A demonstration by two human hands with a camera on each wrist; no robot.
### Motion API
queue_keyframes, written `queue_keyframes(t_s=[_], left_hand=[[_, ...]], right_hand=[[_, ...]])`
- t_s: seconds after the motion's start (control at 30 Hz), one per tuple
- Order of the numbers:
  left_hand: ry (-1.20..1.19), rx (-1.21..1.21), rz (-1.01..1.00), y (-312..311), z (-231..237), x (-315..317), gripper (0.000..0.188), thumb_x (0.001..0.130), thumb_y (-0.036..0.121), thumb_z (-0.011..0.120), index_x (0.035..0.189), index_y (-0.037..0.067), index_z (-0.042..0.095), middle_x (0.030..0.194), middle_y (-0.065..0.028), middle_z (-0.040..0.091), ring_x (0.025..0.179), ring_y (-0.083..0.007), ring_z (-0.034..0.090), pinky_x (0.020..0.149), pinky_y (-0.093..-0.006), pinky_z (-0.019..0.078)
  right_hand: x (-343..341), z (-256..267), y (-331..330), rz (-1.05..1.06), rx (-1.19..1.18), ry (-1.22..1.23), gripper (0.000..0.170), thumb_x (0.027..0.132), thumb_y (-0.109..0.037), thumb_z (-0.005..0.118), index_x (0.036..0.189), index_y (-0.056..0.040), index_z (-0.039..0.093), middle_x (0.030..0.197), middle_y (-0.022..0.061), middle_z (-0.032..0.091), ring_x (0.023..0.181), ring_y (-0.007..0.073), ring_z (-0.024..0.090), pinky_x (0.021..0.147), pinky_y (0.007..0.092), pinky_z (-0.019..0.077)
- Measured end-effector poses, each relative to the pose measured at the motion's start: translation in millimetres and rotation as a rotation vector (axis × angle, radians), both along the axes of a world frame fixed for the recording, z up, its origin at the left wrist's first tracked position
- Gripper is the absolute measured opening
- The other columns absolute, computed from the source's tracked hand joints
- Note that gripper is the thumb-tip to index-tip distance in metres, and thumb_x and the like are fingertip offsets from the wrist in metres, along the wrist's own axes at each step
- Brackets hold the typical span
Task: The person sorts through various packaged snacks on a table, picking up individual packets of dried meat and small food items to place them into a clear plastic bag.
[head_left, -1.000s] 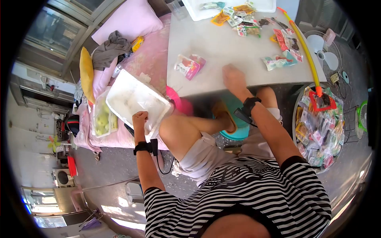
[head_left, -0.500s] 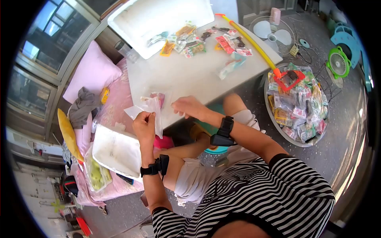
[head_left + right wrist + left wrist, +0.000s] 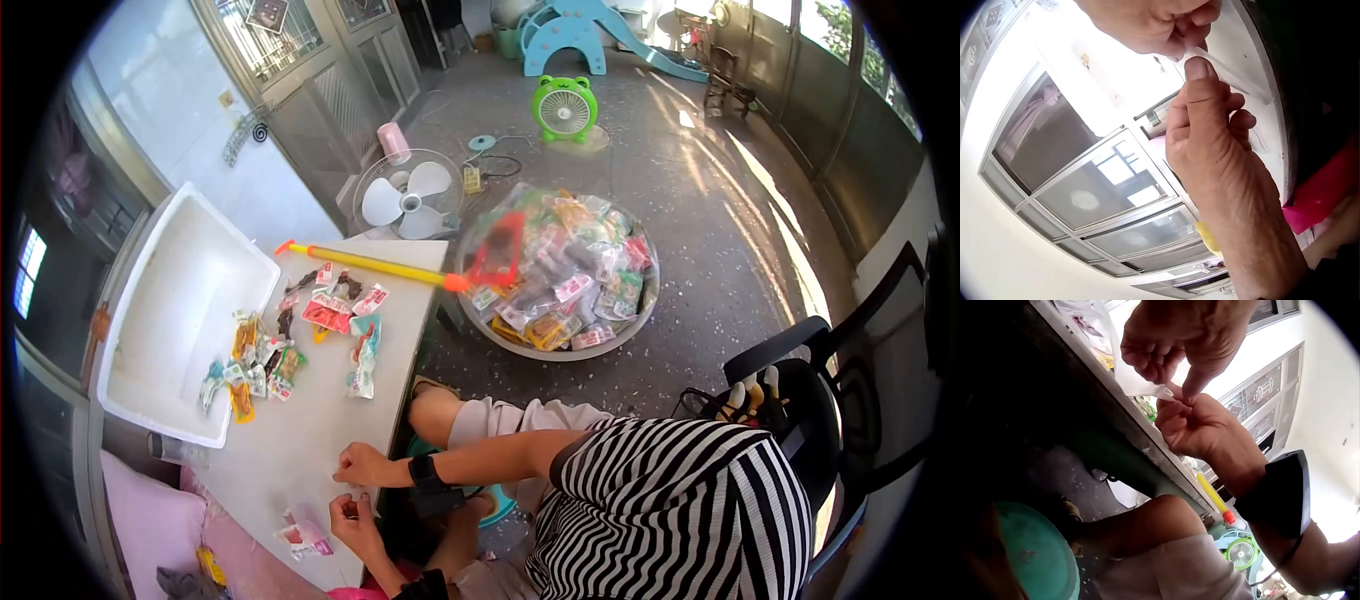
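Over the near edge of the pale table (image 3: 300,440), my left hand (image 3: 355,525) and right hand (image 3: 365,466) are close together. Between them is a thin clear plastic bag (image 3: 1129,378), its corner at the fingertips in the left wrist view. The left hand (image 3: 1210,125) pinches the bag's edge between thumb and curled fingers. My right hand (image 3: 1194,425) also pinches it, fingers curled. Most of the bag is faint in the head view. Pink-and-white packets (image 3: 303,537) lie on the table beside the left hand.
Several snack packets (image 3: 255,365) lie farther along the table by a tilted white foam box (image 3: 140,330). A yellow rod (image 3: 375,263) reaches over the table edge to a round tub (image 3: 645,305) heaped with packets. A fan (image 3: 410,200) stands beyond, a black chair (image 3: 785,345) at right.
The left hand has risen from the white box on the bed with a clear bag and met the right hand at the table edge. The head view has turned right.
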State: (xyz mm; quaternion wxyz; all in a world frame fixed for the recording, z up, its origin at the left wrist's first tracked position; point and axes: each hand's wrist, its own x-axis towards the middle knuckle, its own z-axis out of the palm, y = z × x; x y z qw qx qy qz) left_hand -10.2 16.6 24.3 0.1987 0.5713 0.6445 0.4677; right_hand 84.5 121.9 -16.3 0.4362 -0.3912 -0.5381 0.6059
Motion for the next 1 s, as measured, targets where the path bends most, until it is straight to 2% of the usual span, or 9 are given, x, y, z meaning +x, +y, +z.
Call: queue_keyframes(t_s=[0.2, 0.47, 0.57, 0.67, 0.7, 0.77, 0.87, 0.93, 1.0], left_hand=[[0.035, -0.098, 0.134, 6, -7, 6, 0.029, 0.074, 0.012, 0.076, 0.083, -0.001, 0.051, 0.066, -0.0053, 0.051, 0.061, -0.0154, 0.048, 0.058, -0.0289, 0.0417], [-0.167, -0.143, -0.013, 2, -20, -10, 0.017, 0.080, 0.007, 0.068, 0.080, -0.001, 0.052, 0.069, -0.0038, 0.050, 0.064, -0.0136, 0.048, 0.060, -0.0279, 0.0421], [-0.068, -0.002, 0.007, -1, -28, -22, 0.010, 0.086, 0.005, 0.059, 0.083, -0.003, 0.054, 0.072, -0.0079, 0.053, 0.064, -0.0177, 0.049, 0.060, -0.0307, 0.0427], [0.321, 0.227, 0.275, -8, -14, -27, 0.009, 0.089, 0.004, 0.053, 0.086, -0.004, 0.055, 0.075, -0.0144, 0.056, 0.064, -0.0252, 0.051, 0.061, -0.0349, 0.0441], [0.388, 0.285, 0.362, -11, 1, -15, 0.009, 0.090, 0.003, 0.051, 0.088, -0.004, 0.055, 0.081, -0.0194, 0.056, 0.068, -0.0335, 0.053, 0.061, -0.0397, 0.0450], [0.678, 0.285, 0.399, -17, 17, -3, 0.010, 0.092, 0.007, 0.051, 0.093, -0.003, 0.056, 0.088, -0.0194, 0.057, 0.077, -0.0388, 0.056, 0.061, -0.0429, 0.0466], [0.853, 0.241, 0.283, -17, 14, 11, 0.007, 0.091, 0.005, 0.050, 0.095, 0.001, 0.055, 0.088, -0.0185, 0.053, 0.081, -0.0407, 0.052, 0.069, -0.0492, 0.0427], [0.893, 0.231, 0.228, -15, 5, 14, 0.009, 0.089, 0.004, 0.053, 0.098, 0.003, 0.055, 0.089, -0.0172, 0.053, 0.084, -0.0392, 0.053, 0.069, -0.0480, 0.0440], [0.904, 0.195, 0.195, -14, 8, 21, 0.012, 0.085, 0.001, 0.056, 0.097, 0.002, 0.053, 0.088, -0.0171, 0.052, 0.084, -0.0384, 0.053, 0.068, -0.0476, 0.0458]], right_hand=[[-1, 8, -11, -0.028, 0.063, -0.030, 0.030, 0.070, -0.021, 0.072, 0.057, 0.0010, 0.057, 0.049, 0.0104, 0.056, 0.047, 0.0167, 0.057, 0.046, 0.0319, 0.0456], [10, 7, -11, 0.016, 0.245, -0.030, 0.038, 0.070, -0.025, 0.077, 0.056, 0.0020, 0.054, 0.048, 0.0123, 0.052, 0.045, 0.0164, 0.055, 0.045, 0.0342, 0.0425], [14, 0, -10, 0.095, 0.202, -0.086, 0.036, 0.068, -0.023, 0.077, 0.056, 0.0008, 0.053, 0.052, 0.0148, 0.052, 0.050, 0.0215, 0.057, 0.049, 0.0383, 0.0440], [25, 2, -20, -0.016, 0.588, -0.250, 0.038, 0.070, -0.022, 0.075, 0.056, 0.0006, 0.048, 0.052, 0.0150, 0.048, 0.054, 0.0309, 0.055, 0.051, 0.0421, 0.0404], [27, 0, -19, 0.047, 0.599, -0.356, 0.032, 0.069, -0.021, 0.075, 0.064, -0.0006, 0.052, 0.060, 0.0152, 0.052, 0.062, 0.0326, 0.057, 0.054, 0.0429, 0.0427], [28, 5, -26, 0.063, 0.648, -0.511, 0.028, 0.070, -0.021, 0.075, 0.081, -0.0033, 0.055, 0.076, 0.0151, 0.057, 0.074, 0.0342, 0.060, 0.059, 0.0426, 0.0468], [39, 48, -30, -0.056, 0.772, -0.565, 0.041, 0.071, -0.020, 0.074, 0.103, -0.0060, 0.052, 0.093, 0.0154, 0.055, 0.082, 0.0335, 0.060, 0.062, 0.0403, 0.0504], [39, 57, -27, -0.112, 0.939, -0.581, 0.030, 0.074, -0.016, 0.070, 0.098, -0.0050, 0.055, 0.087, 0.0143, 0.055, 0.077, 0.0317, 0.061, 0.060, 0.0396, 0.0496], [33, 42, -10, 0.031, 0.956, -0.699, 0.019, 0.077, -0.011, 0.066, 0.093, -0.0042, 0.058, 0.084, 0.0129, 0.054, 0.072, 0.0303, 0.061, 0.058, 0.0400, 0.0490]])
